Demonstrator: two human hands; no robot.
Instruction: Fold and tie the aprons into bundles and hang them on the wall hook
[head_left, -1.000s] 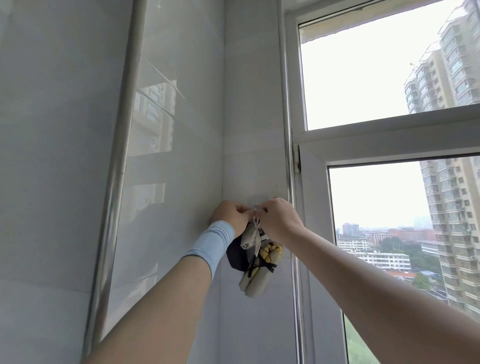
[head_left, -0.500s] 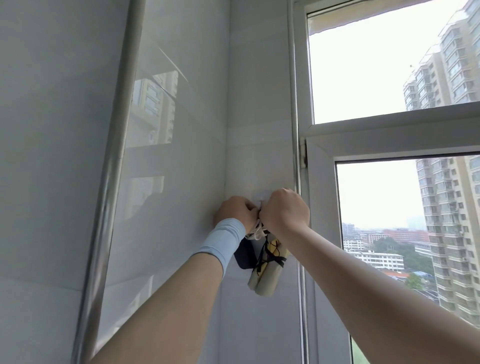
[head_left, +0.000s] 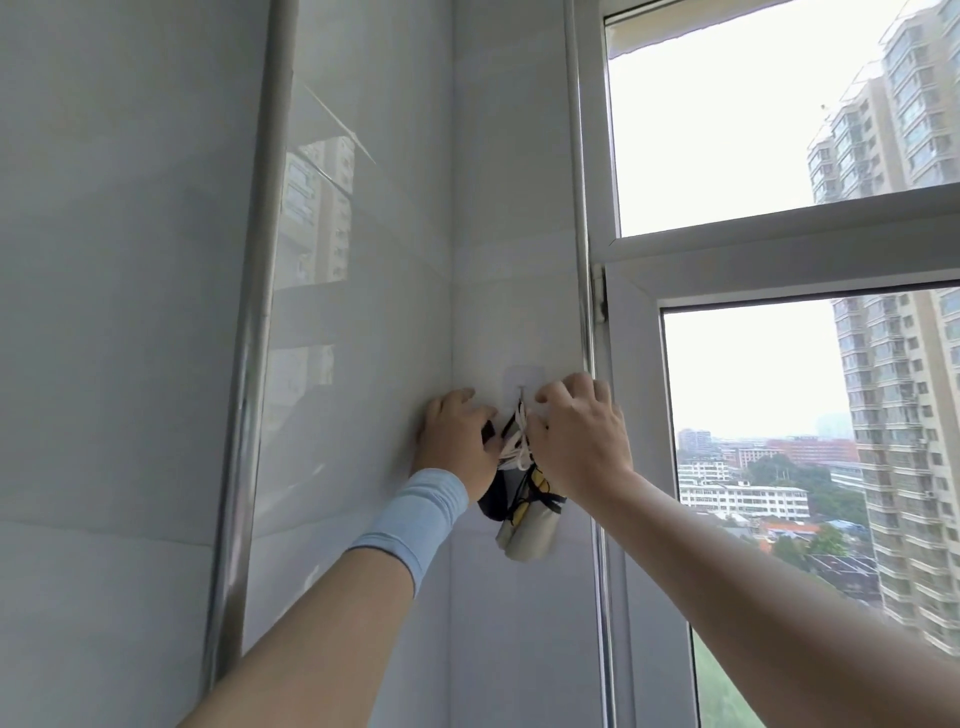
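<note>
A clear adhesive wall hook (head_left: 524, 383) sticks to the white tiled wall beside the window frame. Below it hang rolled apron bundles: a beige and yellow one (head_left: 529, 527) bound with black ties, and a dark one (head_left: 493, 500) partly hidden behind my left wrist. White and black strings (head_left: 517, 441) run from the bundles up to the hook. My left hand (head_left: 454, 441) holds the strings and the dark bundle's top on the left. My right hand (head_left: 579, 441) has its fingers curled round the strings just right of the hook.
A vertical steel pipe (head_left: 249, 364) runs down the glossy tiled wall on the left. A white window frame (head_left: 623, 467) stands right next to the hook, with tall buildings outside. The hook sits in the narrow wall strip near the corner.
The hook plate has come into sight above my hands. My hands have drawn slightly apart, baring the strings that run up to the hook; the bundles hang lower below them.
</note>
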